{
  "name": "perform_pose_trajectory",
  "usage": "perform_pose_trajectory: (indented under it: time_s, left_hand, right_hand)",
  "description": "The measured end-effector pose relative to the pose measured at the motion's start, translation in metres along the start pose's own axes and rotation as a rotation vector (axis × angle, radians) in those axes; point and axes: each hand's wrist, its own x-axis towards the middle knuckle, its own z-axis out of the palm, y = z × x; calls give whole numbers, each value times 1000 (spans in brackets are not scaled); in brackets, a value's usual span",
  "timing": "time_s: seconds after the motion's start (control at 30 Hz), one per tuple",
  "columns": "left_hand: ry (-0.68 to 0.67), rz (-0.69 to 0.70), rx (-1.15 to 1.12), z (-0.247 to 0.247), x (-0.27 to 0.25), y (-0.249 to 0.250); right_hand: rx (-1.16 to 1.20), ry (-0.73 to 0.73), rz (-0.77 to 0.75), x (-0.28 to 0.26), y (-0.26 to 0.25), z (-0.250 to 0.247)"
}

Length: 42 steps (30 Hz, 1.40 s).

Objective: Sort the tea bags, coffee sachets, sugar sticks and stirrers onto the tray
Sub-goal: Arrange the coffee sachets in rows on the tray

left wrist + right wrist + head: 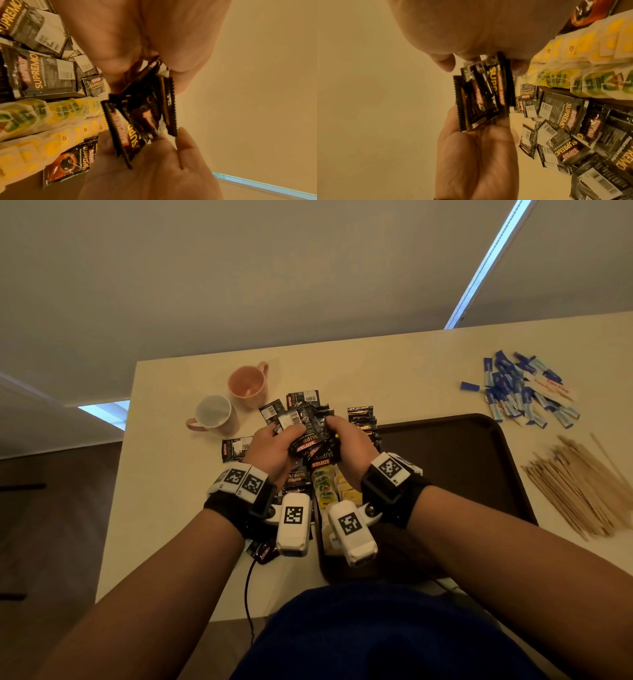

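Both hands meet over the middle of the pale cream surface [164, 474], fingers curled round 1 shared bundle of black foil coffee sachets [313, 445]: the left hand [270, 451] grips it from one side, the right hand [349, 445] from the other, the sachets standing on edge between them.

The sort looks partly done. On the near left part of the dark brown plastic tray [462, 460], rows of yellow and green paper tea bags [323, 486] already lie in order, with a few coffee sachets beside them. Many loose black coffee sachets [301, 405] remain scattered on the surface just beyond the hands. The blue and white paper sugar sticks [520, 392] and the pale wooden stirrers [579, 484] sit in untouched heaps off the tray, to its right.

2 pink ceramic mugs [233, 402] stand at the far left. Beyond the surface, plain beige wall and a strip of daylight show.
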Motion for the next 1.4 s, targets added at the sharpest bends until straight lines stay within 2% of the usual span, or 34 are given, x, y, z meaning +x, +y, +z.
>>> perform_pose_trajectory:
  time_s: [0.1,0.2,0.33,0.47,0.63,0.83,1.07,1.23,1.4]
  left_hand:
    - [12,30,73,0,-1,4]
    - [-4,69,119,-2,-5,4]
    - [-26,46,-47,-1,-11,3]
    - [-30,41,-101,1,-13,4]
    - [-97,-20,-163,2,-19,2]
    - [-174,-142,-188,1,-22,8]
    - [-102,-172,-115,-2,-19,8]
    - [-120,-173,-35,-2,-21,11]
    - [-236,-204,-34,4,-27,12]
  right_hand:
    - [-244,-24,-118,2,1,-9]
    - [-441,20,-212,3,5,-19]
    - [-440,51,-264,3,5,-21]
    - [-393,68,-262,-1,4,-18]
    - [-319,93,-298,-4,3,-18]
    - [-378,86,-381,-8,-1,-20]
    - [-609,73,-469,-4,-1,-26]
    - [-547,87,-431,-5,-4,-30]
    - [-351,84,-294,-8,-9,-34]
